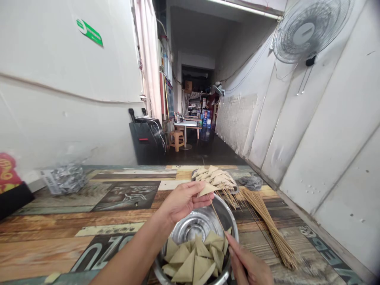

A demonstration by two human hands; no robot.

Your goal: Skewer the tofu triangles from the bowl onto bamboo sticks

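Observation:
Between the thumb and fingers of my left hand (185,200) is a pale tan triangle of tofu sheet (207,189), held above the far side of a metal bowl (233,215). My right hand (249,259) pinches a thin bamboo skewer (218,217) near its lower end, over the bowl's right rim. The skewer slants up to the left, and its top end meets the triangle; how deep it goes in cannot be seen. Many loose tofu triangles (194,257) lie piled in the near part of the bowl.
Behind the bowl, a tray (234,189) holds skewered triangles (213,176). A bundle of bare skewers (270,229) lies on the right beside a grey cloth (251,182). A clear bag of silvery items (67,179) sits on the left of the wood-patterned table (127,219).

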